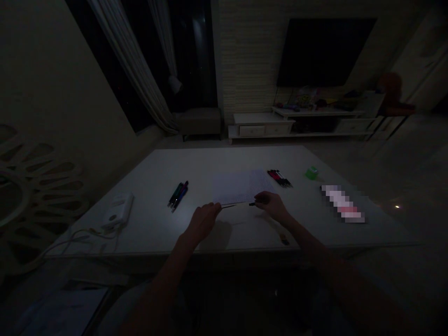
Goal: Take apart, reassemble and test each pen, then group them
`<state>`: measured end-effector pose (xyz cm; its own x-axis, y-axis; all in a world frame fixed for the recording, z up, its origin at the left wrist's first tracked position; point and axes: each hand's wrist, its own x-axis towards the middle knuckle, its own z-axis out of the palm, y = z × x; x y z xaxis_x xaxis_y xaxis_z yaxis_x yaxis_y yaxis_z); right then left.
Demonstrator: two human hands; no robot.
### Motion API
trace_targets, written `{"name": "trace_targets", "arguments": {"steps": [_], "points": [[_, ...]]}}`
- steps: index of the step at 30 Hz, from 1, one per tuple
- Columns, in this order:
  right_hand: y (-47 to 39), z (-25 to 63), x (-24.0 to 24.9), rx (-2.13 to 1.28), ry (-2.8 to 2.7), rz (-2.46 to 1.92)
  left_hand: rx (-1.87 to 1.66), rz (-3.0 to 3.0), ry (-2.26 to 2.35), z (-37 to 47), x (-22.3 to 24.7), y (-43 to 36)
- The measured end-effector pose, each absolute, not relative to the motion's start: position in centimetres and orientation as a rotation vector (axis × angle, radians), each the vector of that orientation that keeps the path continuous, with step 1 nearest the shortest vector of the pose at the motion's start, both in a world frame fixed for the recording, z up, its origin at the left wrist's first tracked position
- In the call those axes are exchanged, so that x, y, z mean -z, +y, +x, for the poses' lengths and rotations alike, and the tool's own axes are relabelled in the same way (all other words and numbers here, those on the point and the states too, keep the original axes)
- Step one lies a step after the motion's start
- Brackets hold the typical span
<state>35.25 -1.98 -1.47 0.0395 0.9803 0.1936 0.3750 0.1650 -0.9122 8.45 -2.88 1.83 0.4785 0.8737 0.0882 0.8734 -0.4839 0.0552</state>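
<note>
Above the near part of the white table [147, 186], my left hand [205, 219] is closed on a thin, dark, pointed pen-like stick [229, 206], whose tip points right. My right hand [271, 205] pinches a short dark piece [252, 204] that resembles a pen cap; the dim light hides its exact kind. A gap separates the stick's tip from this piece. Just behind both hands lies a sheet of paper [241, 184] covered in writing or print. Several pens [178, 195] lie to the left, and several red and black pens [279, 178] lie to the right of the sheet.
A green box-like item [311, 172] and a blurred-out flat object [343, 204] are on the right. Near the front edge lies a small dark-and-tan item [284, 239]. At left sits a white box [119, 209] with cables [75, 235]. A TV cabinet [262, 128] stands beyond.
</note>
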Motion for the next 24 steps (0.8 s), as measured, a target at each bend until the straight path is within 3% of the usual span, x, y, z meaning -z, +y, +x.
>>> {"name": "trace_targets", "arguments": {"steps": [6,16,24], "points": [[-1.8,34.2,4.0,-0.707,-1.521,-1.474,-0.150,2.661,1.580,7.9,-1.4,-3.3],[-4.0,31.8,1.0,-0.586,-1.787,-1.264,-0.153,2.646,1.482,10.1,-1.7,-3.9],[-4.7,33.3,1.8,-0.566,-1.822,-1.264,-0.116,2.699,1.445,10.6,-1.5,-4.3]]}}
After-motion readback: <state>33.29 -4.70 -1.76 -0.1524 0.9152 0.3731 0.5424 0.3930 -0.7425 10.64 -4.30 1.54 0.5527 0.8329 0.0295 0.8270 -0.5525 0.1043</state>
